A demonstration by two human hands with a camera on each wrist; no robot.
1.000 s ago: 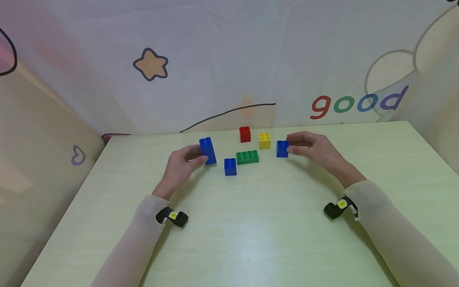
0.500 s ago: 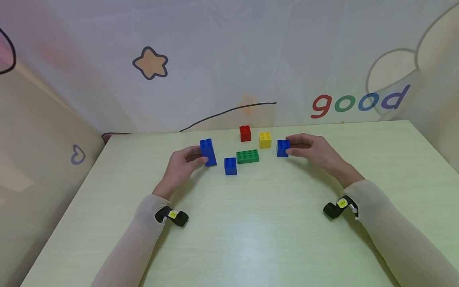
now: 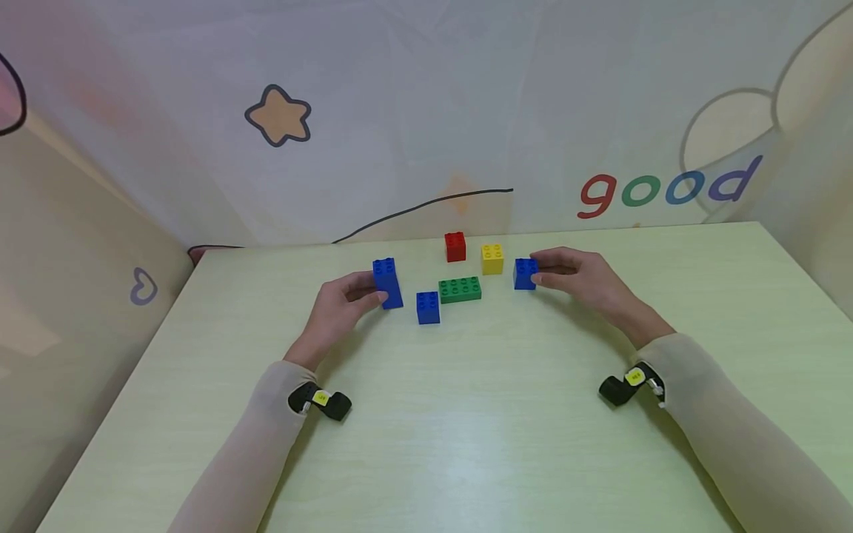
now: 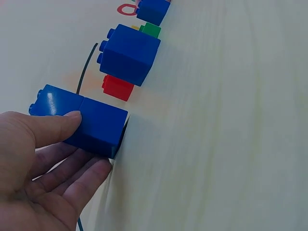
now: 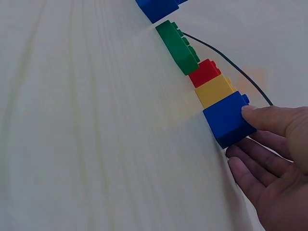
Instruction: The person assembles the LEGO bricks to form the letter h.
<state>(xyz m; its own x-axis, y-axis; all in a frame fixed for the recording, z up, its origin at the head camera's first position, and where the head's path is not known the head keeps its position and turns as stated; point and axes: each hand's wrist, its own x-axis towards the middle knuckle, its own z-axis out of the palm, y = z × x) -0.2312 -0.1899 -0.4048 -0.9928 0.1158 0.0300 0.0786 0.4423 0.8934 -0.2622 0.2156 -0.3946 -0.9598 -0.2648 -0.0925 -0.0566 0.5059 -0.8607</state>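
My left hand (image 3: 333, 314) grips a stack of two blue toy bricks (image 3: 388, 283), thumb on the near side; the left wrist view shows the seam between the bricks (image 4: 96, 120) and a dark gap under one edge of the lower one. Over to the right, my right hand (image 3: 583, 277) pinches a single blue brick (image 3: 524, 274), its thumb (image 5: 262, 118) on the near face near the studs. Between the hands, a third blue block (image 3: 428, 308) sits in front, close to the left end of a long green brick (image 3: 460, 289).
Behind the green brick stand a red brick (image 3: 455, 246) and a yellow brick (image 3: 492, 259), the yellow one left of my right hand. A printed backdrop (image 3: 400, 111) rises along the far edge of the pale tabletop (image 3: 460, 414).
The blue stack in my left hand has come down slightly and stands a little nearer to the tabletop. My right hand and its brick have barely moved; the other bricks stay put.
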